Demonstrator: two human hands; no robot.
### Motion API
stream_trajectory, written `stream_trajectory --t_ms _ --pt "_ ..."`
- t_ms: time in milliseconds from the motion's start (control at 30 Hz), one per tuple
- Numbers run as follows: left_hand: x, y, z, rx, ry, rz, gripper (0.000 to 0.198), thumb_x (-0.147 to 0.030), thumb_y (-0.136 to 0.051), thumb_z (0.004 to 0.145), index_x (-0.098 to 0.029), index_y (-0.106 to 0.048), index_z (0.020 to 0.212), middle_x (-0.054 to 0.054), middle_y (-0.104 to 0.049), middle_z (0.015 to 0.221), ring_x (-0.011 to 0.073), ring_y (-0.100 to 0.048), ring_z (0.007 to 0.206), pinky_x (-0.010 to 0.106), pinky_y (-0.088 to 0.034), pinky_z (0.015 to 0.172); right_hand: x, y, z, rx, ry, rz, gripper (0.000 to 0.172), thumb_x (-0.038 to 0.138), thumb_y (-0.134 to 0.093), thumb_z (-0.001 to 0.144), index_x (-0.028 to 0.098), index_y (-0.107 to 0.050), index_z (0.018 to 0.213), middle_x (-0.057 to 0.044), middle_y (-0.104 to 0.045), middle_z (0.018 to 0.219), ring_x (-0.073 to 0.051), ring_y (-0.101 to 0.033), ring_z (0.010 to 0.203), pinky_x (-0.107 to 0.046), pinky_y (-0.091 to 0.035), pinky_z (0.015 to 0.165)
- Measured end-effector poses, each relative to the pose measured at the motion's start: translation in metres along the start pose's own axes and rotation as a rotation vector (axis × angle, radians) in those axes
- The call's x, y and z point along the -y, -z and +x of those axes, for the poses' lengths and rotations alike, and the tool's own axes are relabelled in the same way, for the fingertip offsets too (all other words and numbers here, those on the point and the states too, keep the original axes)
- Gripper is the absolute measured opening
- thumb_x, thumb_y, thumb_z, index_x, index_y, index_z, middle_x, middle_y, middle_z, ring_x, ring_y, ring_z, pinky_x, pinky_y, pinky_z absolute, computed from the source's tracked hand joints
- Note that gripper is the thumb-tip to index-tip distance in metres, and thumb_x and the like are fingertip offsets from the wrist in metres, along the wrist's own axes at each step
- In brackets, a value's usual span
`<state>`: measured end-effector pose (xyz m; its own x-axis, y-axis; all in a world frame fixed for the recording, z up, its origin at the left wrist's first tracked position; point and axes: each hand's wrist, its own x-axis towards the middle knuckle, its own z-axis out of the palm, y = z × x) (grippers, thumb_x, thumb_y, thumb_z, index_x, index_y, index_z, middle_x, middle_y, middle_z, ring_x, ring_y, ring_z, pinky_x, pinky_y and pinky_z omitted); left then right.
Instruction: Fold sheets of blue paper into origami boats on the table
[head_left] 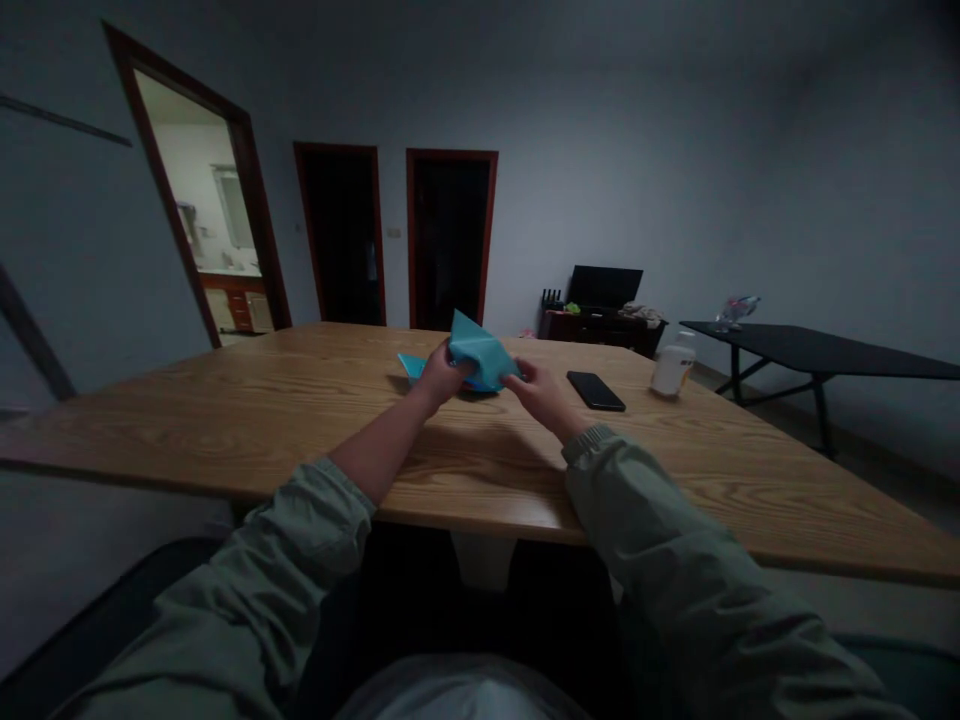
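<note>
Green sleeves — folded turquoise sheet.

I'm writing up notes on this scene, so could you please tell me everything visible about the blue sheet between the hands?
The blue sheet is light turquoise, thin and paper-like, bent and creased, with a pointed corner sticking up. The left hand grips it at one side, the right hand at the other. It is tilted over the wooden table; whether its lower edge touches is unclear. More blue shows beyond the left hand, perhaps a separate piece.
</note>
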<state>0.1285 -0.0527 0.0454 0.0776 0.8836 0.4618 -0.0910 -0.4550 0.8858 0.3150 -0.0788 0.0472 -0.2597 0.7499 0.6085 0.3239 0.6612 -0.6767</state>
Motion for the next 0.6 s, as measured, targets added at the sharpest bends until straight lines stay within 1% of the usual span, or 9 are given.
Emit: stream_trajectory --t_ms 33,100,200,267,333,400,433,500,600 --pt "0.003 -0.001 0.001 -0.045 -0.021 0.018 0.048 -0.035 -0.076 0.067 -0.016 -0.056 0.107 0.009 -0.065 0.103 0.0200 -0.064 0.082 0.028 -0.055 0.062 0.002 -0.002 0.000 -0.007 0.009 -0.003 0.027 0.042 -0.058 0.078 0.015 -0.059 0.081 -0.001 -0.058 0.075 -0.016 -0.050 0.071 -0.027 -0.042 0.065" --pt "0.006 0.000 0.001 -0.075 -0.051 0.040 0.041 -0.033 -0.075 0.067 -0.015 -0.059 0.100 0.008 -0.066 0.097 0.0195 -0.064 0.079 0.030 -0.055 0.064 0.004 -0.005 0.000 -0.037 0.042 0.036 0.030 0.046 -0.056 0.081 0.017 -0.058 0.083 -0.001 -0.057 0.076 -0.016 -0.050 0.072 -0.027 -0.042 0.066" --pt "0.005 0.003 0.001 -0.055 -0.099 0.036 0.035 -0.030 -0.073 0.065 -0.014 -0.061 0.094 0.006 -0.067 0.091 0.0189 -0.064 0.077 0.032 -0.054 0.068 0.007 -0.004 0.001 -0.104 0.068 0.113 0.035 0.051 -0.051 0.085 0.018 -0.057 0.094 -0.003 -0.060 0.086 -0.017 -0.055 0.081 -0.028 -0.046 0.071" --pt "0.002 0.004 -0.001 -0.028 -0.138 0.059 0.031 -0.027 -0.072 0.064 -0.014 -0.062 0.091 0.005 -0.068 0.087 0.0184 -0.063 0.077 0.031 -0.052 0.071 0.007 -0.003 -0.001 -0.126 0.063 0.104 0.041 0.055 -0.057 0.083 0.020 -0.056 0.105 -0.005 -0.062 0.098 -0.018 -0.058 0.087 -0.030 -0.048 0.076" --pt "0.000 0.004 -0.002 0.017 -0.174 0.087 0.029 -0.024 -0.071 0.064 -0.014 -0.062 0.089 0.004 -0.068 0.084 0.0180 -0.062 0.079 0.029 -0.050 0.072 0.008 -0.003 -0.003 -0.102 0.075 0.060 0.048 0.056 -0.061 0.081 0.020 -0.056 0.112 -0.008 -0.062 0.108 -0.019 -0.060 0.091 -0.033 -0.049 0.080" --pt "0.000 0.003 -0.003 0.059 -0.197 0.079 0.026 -0.023 -0.070 0.064 -0.014 -0.062 0.088 0.003 -0.068 0.084 0.0183 -0.062 0.081 0.029 -0.049 0.075 0.009 -0.005 -0.005 -0.066 0.102 -0.012 0.049 0.056 -0.061 0.081 0.020 -0.057 0.114 -0.008 -0.063 0.110 -0.020 -0.061 0.092 -0.034 -0.049 0.081" --pt "0.000 0.001 -0.004 0.070 -0.199 0.063 0.024 -0.023 -0.069 0.065 -0.014 -0.062 0.086 0.003 -0.068 0.084 0.0188 -0.062 0.083 0.029 -0.049 0.077 0.009 -0.006 -0.006 -0.061 0.118 -0.056 0.048 0.056 -0.061 0.082 0.020 -0.058 0.114 -0.008 -0.064 0.108 -0.020 -0.061 0.092 -0.035 -0.049 0.081" --pt "0.000 -0.003 -0.006 0.081 -0.175 0.012 0.021 -0.022 -0.069 0.064 -0.014 -0.062 0.082 0.004 -0.068 0.084 0.0201 -0.063 0.086 0.031 -0.049 0.080 0.010 -0.009 -0.007 -0.091 0.145 -0.141 0.045 0.056 -0.060 0.083 0.021 -0.059 0.111 -0.007 -0.065 0.103 -0.020 -0.061 0.089 -0.034 -0.049 0.079" --pt "-0.004 -0.010 -0.012 0.155 -0.051 -0.195 0.021 -0.022 -0.066 0.064 -0.015 -0.060 0.083 0.005 -0.068 0.087 0.0218 -0.064 0.088 0.035 -0.050 0.082 0.009 -0.012 -0.006 -0.172 0.147 -0.222 0.044 0.055 -0.057 0.085 0.021 -0.059 0.112 -0.006 -0.065 0.096 -0.019 -0.060 0.083 -0.032 -0.048 0.074"
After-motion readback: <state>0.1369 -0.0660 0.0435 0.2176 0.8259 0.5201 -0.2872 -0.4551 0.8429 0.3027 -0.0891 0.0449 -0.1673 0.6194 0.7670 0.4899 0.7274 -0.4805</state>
